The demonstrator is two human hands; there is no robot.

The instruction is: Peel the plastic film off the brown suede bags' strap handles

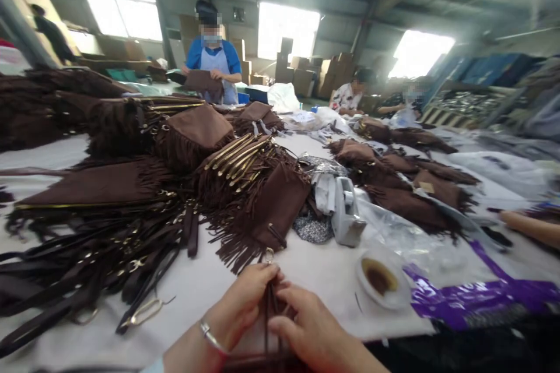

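My left hand [249,294] pinches a thin dark brown strap [266,320] near its upper end, where a small gold-coloured metal clasp [269,255] sticks out above the fingers. Around the same strap, a little lower, the fingers of my right hand [301,320] are curled. The strap's lower part runs down toward the table's front edge. Just beyond my hands lies a brown fringed bag [282,204], its fringe spread over the white table covering. To the left is a tangle of dark straps with metal clasps [135,265].
A tape dispenser [347,215] and a white bowl of brown liquid [380,280] stand right of centre. Piles of fringed bags [196,128] cover the left and back. Purple plastic [481,297] lies front right. A co-worker's arm [531,227] reaches in at right; another person [212,58] stands across.
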